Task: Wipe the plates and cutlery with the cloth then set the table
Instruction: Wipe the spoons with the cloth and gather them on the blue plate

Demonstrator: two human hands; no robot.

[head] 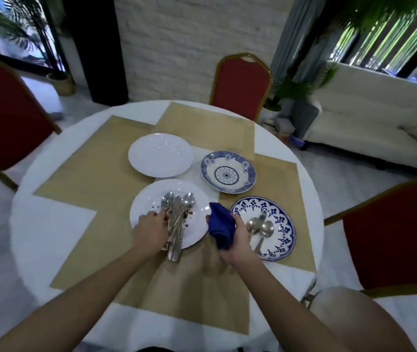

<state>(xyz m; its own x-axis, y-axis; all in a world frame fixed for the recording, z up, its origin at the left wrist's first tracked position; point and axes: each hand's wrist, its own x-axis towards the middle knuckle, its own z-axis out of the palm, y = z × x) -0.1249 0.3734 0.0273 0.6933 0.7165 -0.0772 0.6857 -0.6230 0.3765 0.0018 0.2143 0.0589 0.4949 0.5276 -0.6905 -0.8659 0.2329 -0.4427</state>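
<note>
The fingers (151, 214) of the left hand (151, 231) curl down around a bundle of cutlery (177, 219), gripping it where it lies across the near white plate (198, 231). The handles jut past the plate's near rim below the palm. The bare forearm runs back toward the lower left.

The right hand (238, 241) has its fingers wrapped round a bunched blue cloth (221, 226), held between the white plate and a blue flower-rimmed plate (287, 224). Its forearm stretches back to the lower right. Two spoons (261, 231) lie on the flower-rimmed plate, just beside the right hand. Reddish specks dot the white plate around the cutlery.

Farther off on the worktop (49, 224) sit a second white plate (161, 154) and a blue patterned bowl (228, 172), near each other but apart, on tan placemats (88, 174).
</note>
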